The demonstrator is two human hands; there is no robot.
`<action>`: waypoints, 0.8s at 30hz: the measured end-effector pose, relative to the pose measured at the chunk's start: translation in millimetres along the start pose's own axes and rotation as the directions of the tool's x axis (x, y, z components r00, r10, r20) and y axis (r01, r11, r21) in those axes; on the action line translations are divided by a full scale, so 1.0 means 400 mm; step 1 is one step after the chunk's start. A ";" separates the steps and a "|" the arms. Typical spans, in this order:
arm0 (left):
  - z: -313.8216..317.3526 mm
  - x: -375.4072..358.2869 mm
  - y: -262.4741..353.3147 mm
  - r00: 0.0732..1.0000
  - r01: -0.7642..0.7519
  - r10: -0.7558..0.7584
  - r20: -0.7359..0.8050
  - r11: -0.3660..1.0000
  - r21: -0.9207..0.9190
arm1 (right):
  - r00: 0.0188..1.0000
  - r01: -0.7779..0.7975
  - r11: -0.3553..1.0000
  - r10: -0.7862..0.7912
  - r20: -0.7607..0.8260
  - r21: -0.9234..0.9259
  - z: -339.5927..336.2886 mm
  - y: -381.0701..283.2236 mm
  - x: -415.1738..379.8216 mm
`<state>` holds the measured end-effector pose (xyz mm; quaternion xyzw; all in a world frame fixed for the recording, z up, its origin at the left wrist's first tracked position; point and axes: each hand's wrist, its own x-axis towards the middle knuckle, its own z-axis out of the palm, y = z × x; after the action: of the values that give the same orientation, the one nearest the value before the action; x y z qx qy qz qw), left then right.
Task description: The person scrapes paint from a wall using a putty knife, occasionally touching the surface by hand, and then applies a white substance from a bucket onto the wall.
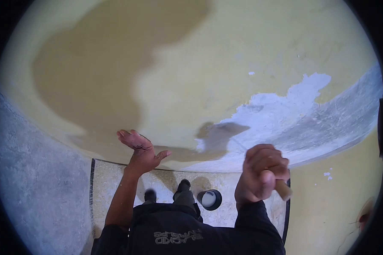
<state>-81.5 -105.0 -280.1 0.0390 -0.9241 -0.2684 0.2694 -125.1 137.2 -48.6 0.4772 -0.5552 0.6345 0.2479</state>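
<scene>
My left hand (138,148) is flat against the yellow wall (225,55), fingers spread, just above the wall's foot. My right hand (261,174) is closed around a wooden handle (283,189) whose light butt end sticks out at the lower right; the tool's working end is hidden behind my fist. Close to that fist the yellow paint is gone, leaving a pale grey-white scraped patch (285,114) that widens toward the right. My shadow falls on the wall as a darker tan area.
Below me lies a cream floor tile (110,182) with dark borders. My two dark shoes (183,185) stand on it beside a small black container of white stuff (209,199). A rough grey surface (34,170) runs down the left side.
</scene>
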 end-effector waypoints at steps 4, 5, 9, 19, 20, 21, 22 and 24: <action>0.032 -0.006 -0.020 0.995 0.098 -0.096 0.026 0.992 -0.082 | 0.982 -0.108 0.994 0.112 -0.151 0.033 0.028 0.050 0.005; 0.025 0.001 -0.018 0.995 0.096 -0.095 0.015 0.992 -0.080 | 0.990 -0.043 0.999 0.038 -0.135 -0.029 0.037 0.033 0.007; 0.022 -0.006 -0.013 0.998 0.055 -0.055 0.015 0.998 -0.032 | 0.997 -0.031 0.999 0.033 -0.076 0.035 0.007 0.018 -0.009; -0.004 0.008 0.005 0.999 0.006 -0.002 -0.046 0.996 0.086 | 0.994 0.104 0.976 -0.106 0.000 -0.194 0.060 0.053 -0.001; 0.006 0.010 -0.003 0.999 0.008 -0.004 -0.050 0.996 0.085 | 0.995 0.080 0.997 -0.079 0.061 -0.009 0.023 0.030 0.003; 0.021 0.004 -0.012 0.998 0.018 -0.015 -0.056 0.999 0.046 | 0.995 0.101 0.995 -0.101 0.013 0.002 0.018 0.031 0.001; 0.030 -0.006 -0.018 0.998 0.025 -0.025 -0.055 1.000 0.008 | 0.992 0.120 0.993 -0.119 -0.041 0.009 0.017 0.028 0.000; 0.014 -0.003 -0.011 0.998 0.017 -0.016 -0.061 1.000 0.024 | 0.993 0.116 0.993 -0.116 0.004 0.019 0.027 0.039 -0.012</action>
<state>-83.6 -105.7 -286.9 0.0580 -0.9182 -0.2580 0.2948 -132.8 124.1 -60.9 0.5125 -0.5215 0.6229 0.2784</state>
